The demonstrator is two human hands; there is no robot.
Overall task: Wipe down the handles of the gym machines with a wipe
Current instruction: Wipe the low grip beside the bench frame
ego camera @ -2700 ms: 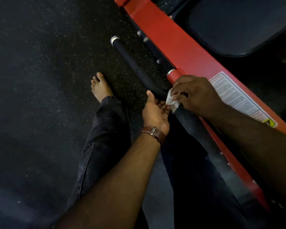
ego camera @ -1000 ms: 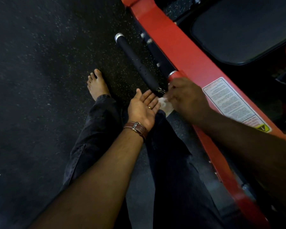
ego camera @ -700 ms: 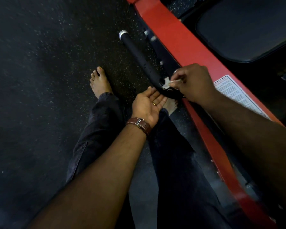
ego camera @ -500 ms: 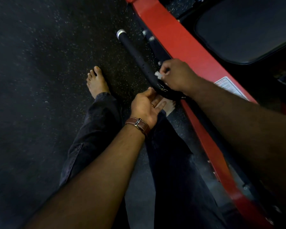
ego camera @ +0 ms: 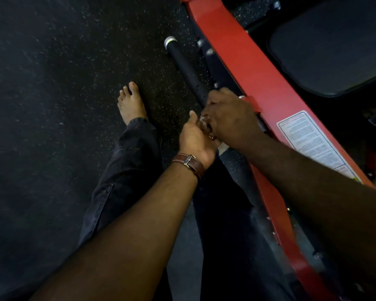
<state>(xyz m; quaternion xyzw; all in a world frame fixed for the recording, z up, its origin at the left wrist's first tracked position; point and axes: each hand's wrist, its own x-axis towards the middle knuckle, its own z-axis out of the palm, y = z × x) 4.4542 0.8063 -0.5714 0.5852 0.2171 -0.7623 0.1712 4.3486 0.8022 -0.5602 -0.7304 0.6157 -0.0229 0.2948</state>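
Showing unreadable print, white label [ego camera: 310, 142] on red frame [ego camera: 243, 68].

Bare forearms without sleeves, brown leather watch strap [ego camera: 190, 165] with pale stitching and a silver buckle on the left wrist, ring [ego camera: 213, 137] partly visible on a left finger, dark black trousers [ego camera: 122, 177], bare left foot [ego camera: 130, 103]

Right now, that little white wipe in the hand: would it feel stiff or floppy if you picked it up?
Probably floppy: the wipe shows only as a crumpled white scrap bunched under the right hand against the black handle. Likely very light, since fingertips alone seem to hold it. The handle looks rigid, bolted to the red frame.
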